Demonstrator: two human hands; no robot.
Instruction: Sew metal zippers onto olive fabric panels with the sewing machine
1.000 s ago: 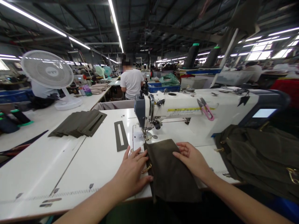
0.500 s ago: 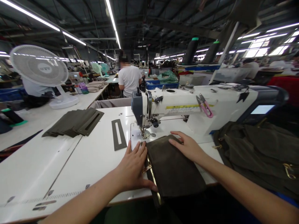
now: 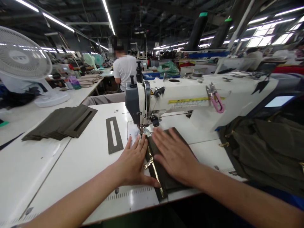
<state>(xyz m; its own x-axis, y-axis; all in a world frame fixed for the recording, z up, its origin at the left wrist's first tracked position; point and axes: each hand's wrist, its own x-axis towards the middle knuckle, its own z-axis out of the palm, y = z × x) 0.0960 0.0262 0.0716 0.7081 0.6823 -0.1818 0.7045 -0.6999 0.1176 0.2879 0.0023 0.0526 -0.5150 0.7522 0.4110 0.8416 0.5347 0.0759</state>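
My right hand [image 3: 174, 155] has slid left since a moment ago and now lies flat, fingers spread, on the olive fabric piece [image 3: 171, 139] under the sewing machine [image 3: 185, 98] needle. My left hand [image 3: 134, 161] presses flat beside the gold zipper [image 3: 154, 169], gripping nothing.

Garment factory: indust. sewing mach. [image 3: 190, 95], 2 thread cones [image 3: 197, 31], cut fabric stack [image 3: 59, 122], long worktables [image 3: 80, 93] w/ strip lights [image 3: 108, 15].

Table [image 3: 71, 164] w/ zip piece [image 3: 169, 185], fabric stack [image 3: 59, 122], template [image 3: 116, 150]
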